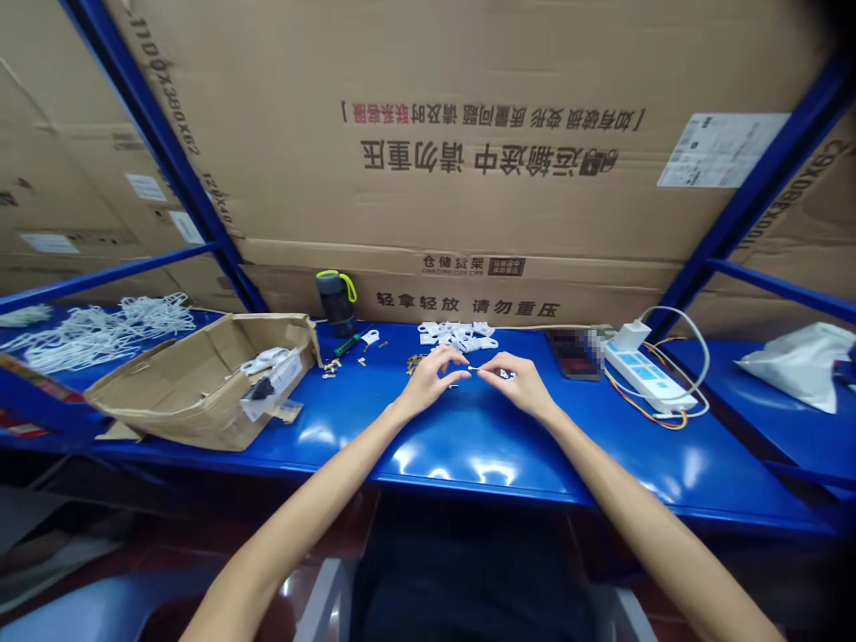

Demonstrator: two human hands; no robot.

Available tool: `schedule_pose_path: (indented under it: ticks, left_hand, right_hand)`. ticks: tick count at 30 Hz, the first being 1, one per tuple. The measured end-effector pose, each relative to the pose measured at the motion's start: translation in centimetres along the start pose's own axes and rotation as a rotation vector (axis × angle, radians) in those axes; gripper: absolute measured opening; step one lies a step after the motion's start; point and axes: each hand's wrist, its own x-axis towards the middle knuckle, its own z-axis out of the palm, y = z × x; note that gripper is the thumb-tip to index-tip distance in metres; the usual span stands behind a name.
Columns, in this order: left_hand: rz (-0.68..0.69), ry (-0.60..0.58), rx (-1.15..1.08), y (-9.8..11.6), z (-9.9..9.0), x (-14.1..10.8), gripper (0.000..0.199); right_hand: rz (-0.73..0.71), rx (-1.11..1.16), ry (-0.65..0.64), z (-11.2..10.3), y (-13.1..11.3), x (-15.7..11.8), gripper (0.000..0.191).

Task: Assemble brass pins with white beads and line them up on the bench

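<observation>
Over the middle of the blue table, my left hand (434,378) and my right hand (514,380) nearly meet at the fingertips. Both pinch a small thin piece (473,368) between them, too small to identify. Behind the hands lies a pile of white plastic parts (458,335). Small brass-coloured pieces (414,363) are just beside my left hand, partly covered by it. A few little white-and-dark pieces (506,374) show by the fingers of my right hand.
An open cardboard box (201,406) stands at the left, with a dark bottle (335,305) and a green-handled tool (346,348) behind it. At right are a phone (576,356) and a power strip (646,379) with cables. Cardboard (441,214) backs the blue table (535,464).
</observation>
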Motion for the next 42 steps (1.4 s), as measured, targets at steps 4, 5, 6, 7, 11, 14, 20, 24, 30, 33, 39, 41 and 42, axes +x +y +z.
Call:
schedule_pose_path:
  ticks: [4,5,6,7,11,14,20,24,30,33,39,41,42]
  left_hand:
    - [-0.026,0.008,-0.036,0.26,0.28,-0.05,0.027]
    - [-0.038,0.007,-0.040,0.33,0.33,-0.05,0.027]
    - [-0.051,0.004,-0.040,0.38,0.35,-0.05,0.027]
    - [-0.061,-0.001,-0.035,0.43,0.37,-0.05,0.028]
    - [-0.072,-0.024,-0.020,0.51,0.36,-0.07,0.029]
    - [-0.078,-0.026,-0.034,0.47,0.39,-0.06,0.028]
    - [-0.077,-0.015,-0.036,0.37,0.47,-0.04,0.027]
    - [-0.025,0.004,-0.006,0.44,0.49,-0.18,0.026]
    - [-0.011,-0.005,0.018,0.54,0.52,-0.34,0.025]
    - [-0.003,-0.006,0.037,0.55,0.44,-0.34,0.025]
    - [0.003,0.004,0.032,0.42,0.38,-0.40,0.026]
    - [0.008,-0.009,0.027,0.36,0.39,-0.39,0.025]
    - [0.009,-0.017,0.026,0.33,0.38,-0.37,0.024]
  right_hand:
    - [-0.028,-0.037,-0.020,0.06,-0.19,-0.01,0.033]
    - [-0.040,-0.061,-0.026,0.03,-0.23,-0.01,0.033]
    - [-0.052,-0.085,-0.030,-0.01,-0.28,-0.01,0.032]
    - [-0.066,-0.107,-0.031,-0.04,-0.31,-0.02,0.032]
    - [-0.131,-0.166,-0.015,-0.04,-0.26,-0.10,0.028]
    - [-0.141,-0.214,-0.024,0.07,0.00,-0.15,0.027]
    - [-0.099,-0.165,-0.045,0.21,0.22,-0.10,0.029]
    - [-0.052,-0.091,-0.032,0.31,-0.11,0.00,0.032]
    - [-0.034,-0.074,-0.037,0.38,-0.25,0.04,0.034]
    - [-0.065,-0.116,-0.038,0.28,-0.19,0.01,0.034]
    - [-0.114,-0.223,-0.053,0.12,-0.31,-0.12,0.032]
    - [-0.121,-0.232,-0.059,0.15,-0.27,-0.12,0.032]
    - [-0.121,-0.234,-0.063,0.14,-0.17,-0.08,0.032]
